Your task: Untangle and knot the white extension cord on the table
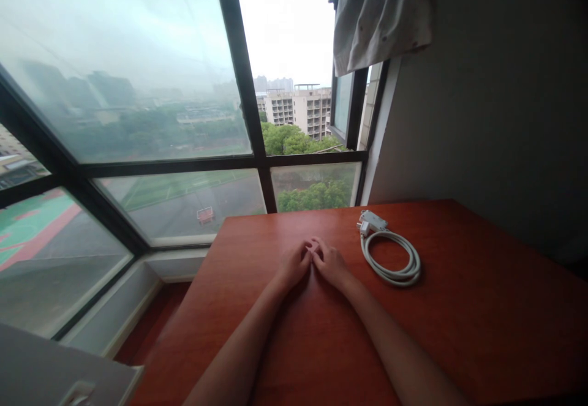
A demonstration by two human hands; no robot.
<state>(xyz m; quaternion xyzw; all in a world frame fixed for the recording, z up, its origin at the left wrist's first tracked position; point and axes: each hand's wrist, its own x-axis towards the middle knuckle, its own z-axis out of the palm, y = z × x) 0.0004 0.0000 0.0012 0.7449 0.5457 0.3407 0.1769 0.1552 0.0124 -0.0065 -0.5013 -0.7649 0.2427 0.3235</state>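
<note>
My left hand and my right hand meet over the middle of a reddish-brown wooden table. Their fingertips touch each other, with the fingers loosely bent and the thumbs a little apart from them. I see nothing held in either hand. To the right of my right hand lies a white power strip with its plug beside it. Its pale cable is coiled in a loop on the tabletop, apart from both hands.
Beyond the table's far edge stand dark-framed windows, one pane swung open at the right. A patterned curtain hangs at the upper right, by a dark wall. A white ledge is at the lower left.
</note>
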